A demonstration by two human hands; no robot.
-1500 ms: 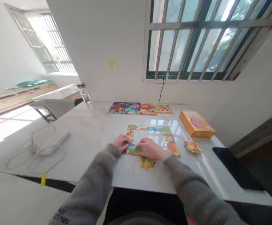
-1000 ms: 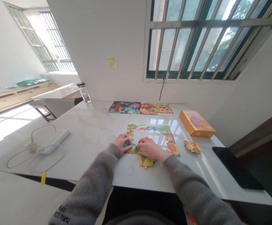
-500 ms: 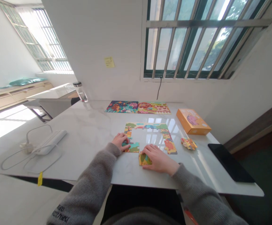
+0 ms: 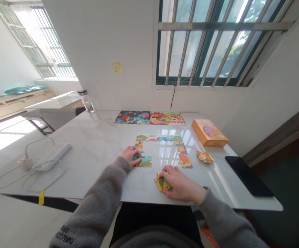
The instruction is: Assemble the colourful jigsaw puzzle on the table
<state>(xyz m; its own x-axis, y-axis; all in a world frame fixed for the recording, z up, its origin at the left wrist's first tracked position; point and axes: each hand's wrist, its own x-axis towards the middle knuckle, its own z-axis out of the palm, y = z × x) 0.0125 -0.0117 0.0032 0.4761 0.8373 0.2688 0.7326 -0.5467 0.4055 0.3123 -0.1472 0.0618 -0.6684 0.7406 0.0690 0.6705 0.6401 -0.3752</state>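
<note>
A partly joined jigsaw puzzle lies on the table as a frame of colourful edge pieces, with a gap along its near side. My left hand rests at its left side, thumb and curled fingers around a teal puzzle piece that they partly cover. Nearer the table's front edge, my right hand is closed over a small bunch of yellow and green puzzle pieces, just below the gap. How many pieces lie under those fingers is hidden. Off to the right sits a pile of loose puzzle pieces.
Two finished picture sheets lie side by side near the wall. An orange box and a black tablet occupy the right side. At left are a white power strip with cables and a clear bottle.
My right hand has slid toward the table's front edge and slightly right with the yellow and green pieces, away from the frame. My left hand stays at the frame. The view has shifted slightly.
</note>
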